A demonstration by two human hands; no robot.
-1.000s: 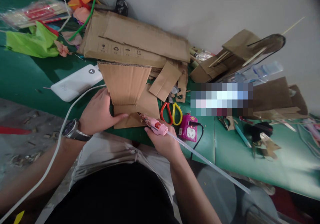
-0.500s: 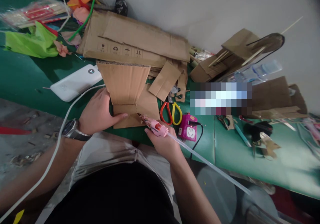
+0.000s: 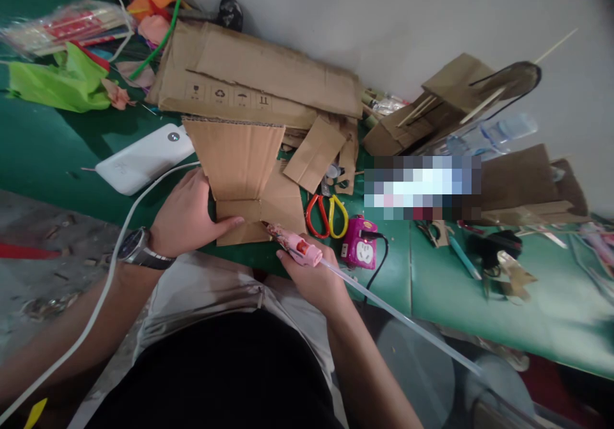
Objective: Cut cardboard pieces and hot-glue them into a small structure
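My right hand [image 3: 314, 272] is wrapped round a pink hot glue gun [image 3: 298, 250], from whose back a long clear glue stick [image 3: 403, 319] runs down to the right. The gun's dark nozzle is at the fold of a bent piece of cardboard [image 3: 237, 160]; whether it touches I cannot tell. One panel of that piece stands upright and the lower part lies near the table edge. My left hand [image 3: 185, 215] grips its left side, thumb on the low front flap and fingers partly hidden behind the upright panel.
Red-and-yellow-handled scissors [image 3: 327, 217] and a magenta power socket [image 3: 359, 243] lie right of the gun. Behind is stacked cardboard [image 3: 268, 71]. A white power bank [image 3: 144, 160] sits at left; a white cable [image 3: 122, 237] crosses my left forearm. Cardboard constructions [image 3: 446, 109] stand at right.
The glue gun's nozzle has shifted very slightly towards me along the cardboard fold. The left hand keeps its hold, and the whole view has drifted a little.
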